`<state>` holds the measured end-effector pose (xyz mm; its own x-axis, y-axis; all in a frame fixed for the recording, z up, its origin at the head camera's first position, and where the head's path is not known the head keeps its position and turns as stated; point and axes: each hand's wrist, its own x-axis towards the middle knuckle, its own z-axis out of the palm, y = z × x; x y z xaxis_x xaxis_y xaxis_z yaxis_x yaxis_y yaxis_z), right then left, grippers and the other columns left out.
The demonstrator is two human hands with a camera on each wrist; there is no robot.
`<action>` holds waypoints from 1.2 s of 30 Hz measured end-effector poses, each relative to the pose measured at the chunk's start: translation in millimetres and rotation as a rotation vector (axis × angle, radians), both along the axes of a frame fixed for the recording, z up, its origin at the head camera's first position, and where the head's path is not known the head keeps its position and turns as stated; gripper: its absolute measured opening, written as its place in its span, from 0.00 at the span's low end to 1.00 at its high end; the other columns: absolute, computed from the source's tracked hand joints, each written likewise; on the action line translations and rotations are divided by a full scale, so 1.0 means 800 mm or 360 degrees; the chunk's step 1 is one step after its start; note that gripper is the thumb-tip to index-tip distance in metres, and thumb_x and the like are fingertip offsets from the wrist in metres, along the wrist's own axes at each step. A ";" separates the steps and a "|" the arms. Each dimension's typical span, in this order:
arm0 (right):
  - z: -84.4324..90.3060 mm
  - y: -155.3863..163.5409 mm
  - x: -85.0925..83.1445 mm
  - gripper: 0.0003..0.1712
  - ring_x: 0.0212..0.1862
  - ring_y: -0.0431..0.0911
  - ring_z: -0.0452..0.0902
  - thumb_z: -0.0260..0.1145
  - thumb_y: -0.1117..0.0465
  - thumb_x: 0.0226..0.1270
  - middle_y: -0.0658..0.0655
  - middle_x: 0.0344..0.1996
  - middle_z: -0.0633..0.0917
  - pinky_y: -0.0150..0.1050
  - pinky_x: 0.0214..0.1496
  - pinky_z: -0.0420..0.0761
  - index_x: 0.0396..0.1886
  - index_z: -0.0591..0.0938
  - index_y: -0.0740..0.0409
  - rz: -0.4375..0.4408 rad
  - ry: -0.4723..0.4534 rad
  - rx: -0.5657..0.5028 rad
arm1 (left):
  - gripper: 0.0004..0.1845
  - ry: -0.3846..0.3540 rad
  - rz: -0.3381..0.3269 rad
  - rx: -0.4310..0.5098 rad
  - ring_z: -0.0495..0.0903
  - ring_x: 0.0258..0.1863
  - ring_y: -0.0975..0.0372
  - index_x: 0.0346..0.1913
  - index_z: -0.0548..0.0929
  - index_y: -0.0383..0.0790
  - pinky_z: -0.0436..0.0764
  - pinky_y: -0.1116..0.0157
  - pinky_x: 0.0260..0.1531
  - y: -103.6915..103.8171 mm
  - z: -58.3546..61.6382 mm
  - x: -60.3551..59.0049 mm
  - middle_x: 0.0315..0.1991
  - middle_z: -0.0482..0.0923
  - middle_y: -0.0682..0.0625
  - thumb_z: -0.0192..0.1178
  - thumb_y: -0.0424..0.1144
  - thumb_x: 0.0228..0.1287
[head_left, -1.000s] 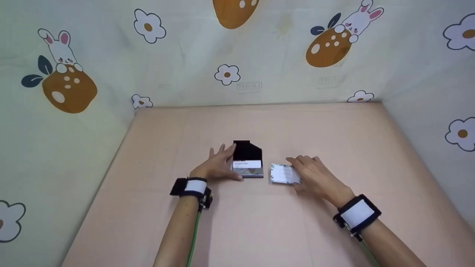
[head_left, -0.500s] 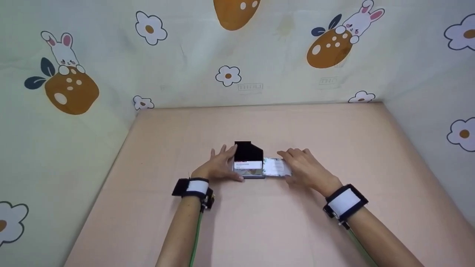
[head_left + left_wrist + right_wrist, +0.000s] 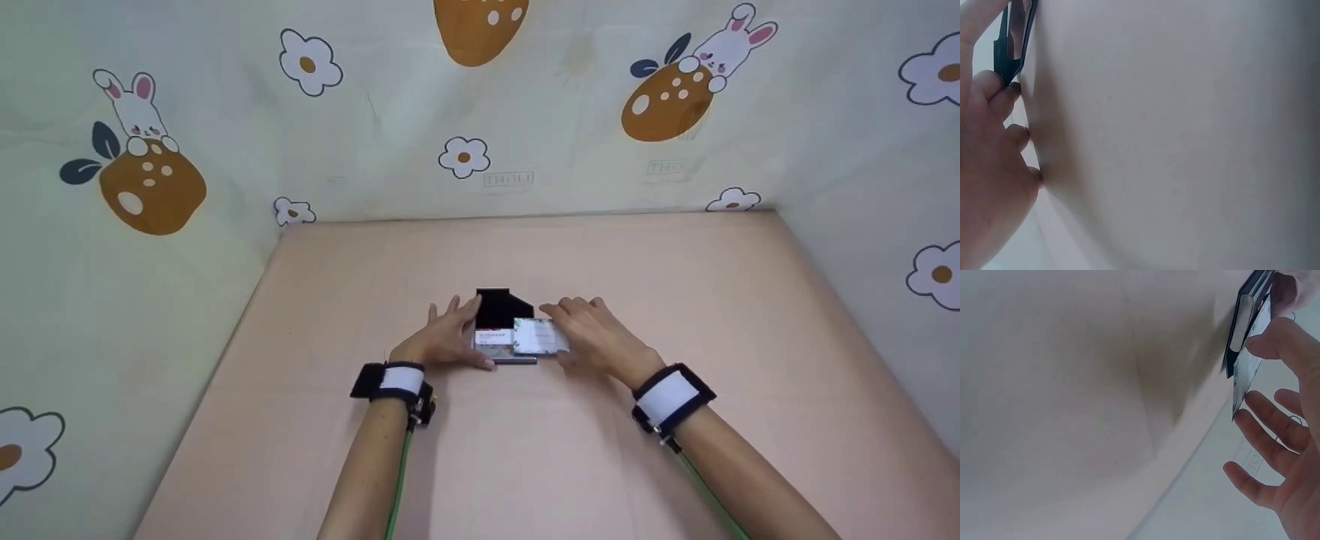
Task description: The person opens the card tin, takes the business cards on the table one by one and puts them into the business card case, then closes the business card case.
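A business card case [image 3: 493, 306] lies with its black lid raised toward the far side. Inside its tray, a printed card [image 3: 492, 337] with a white upper part shows on the left. My left hand [image 3: 446, 336] grips the case by its left side, thumb at the near corner; the left wrist view shows the fingers against the case's dark edge [image 3: 1013, 56]. My right hand [image 3: 600, 337] pinches a white business card [image 3: 532, 336] with a leafy border. The card overlaps the right half of the tray, and in the right wrist view it slants over the case [image 3: 1241, 323].
Both things are on a pale pink tabletop [image 3: 480, 465]. A patterned cloth [image 3: 375, 150] with rabbits and flowers hangs behind and on both sides. Each wrist wears a strap, the left strap [image 3: 401, 379] and the right strap [image 3: 673, 397], with a green cable.
My right hand has brought the white card leftward, from beside the case to over the right half of its tray. The left hand keeps its grip on the case.
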<state>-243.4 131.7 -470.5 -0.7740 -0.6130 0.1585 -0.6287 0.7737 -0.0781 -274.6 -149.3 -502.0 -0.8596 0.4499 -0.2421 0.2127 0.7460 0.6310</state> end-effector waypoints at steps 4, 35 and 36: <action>0.000 -0.010 -0.002 0.42 0.57 0.59 0.80 0.79 0.56 0.52 0.63 0.53 0.83 0.63 0.63 0.77 0.67 0.74 0.61 0.0001 -0.0037 -0.0004 | 0.67 0.0003 -0.0007 -0.0006 0.30 0.82 0.53 0.81 0.44 0.45 0.21 0.47 0.78 0.001 -0.002 0.000 0.82 0.42 0.51 0.77 0.58 0.46; 0.002 -0.069 -0.035 0.49 0.69 0.66 0.70 0.76 0.54 0.58 0.70 0.67 0.74 0.68 0.71 0.67 0.75 0.63 0.61 -0.0017 -0.0256 0.0083 | 0.68 -0.0024 0.0024 -0.0069 0.31 0.82 0.52 0.81 0.42 0.45 0.22 0.46 0.78 0.004 0.001 -0.002 0.82 0.43 0.49 0.77 0.60 0.45; 0.002 -0.069 -0.035 0.49 0.69 0.66 0.69 0.76 0.54 0.58 0.71 0.67 0.73 0.69 0.72 0.66 0.75 0.62 0.62 -0.0020 -0.0267 0.0081 | 0.68 -0.0016 0.0019 -0.0071 0.31 0.82 0.52 0.81 0.42 0.44 0.22 0.45 0.78 0.004 0.001 -0.002 0.82 0.43 0.49 0.77 0.60 0.45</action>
<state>-271.6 76.1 -469.1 -0.7945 -0.6072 -0.0046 -0.6005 0.7869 -0.1420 -276.1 -146.1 -500.9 -0.8622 0.4284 -0.2705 0.1974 0.7758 0.5993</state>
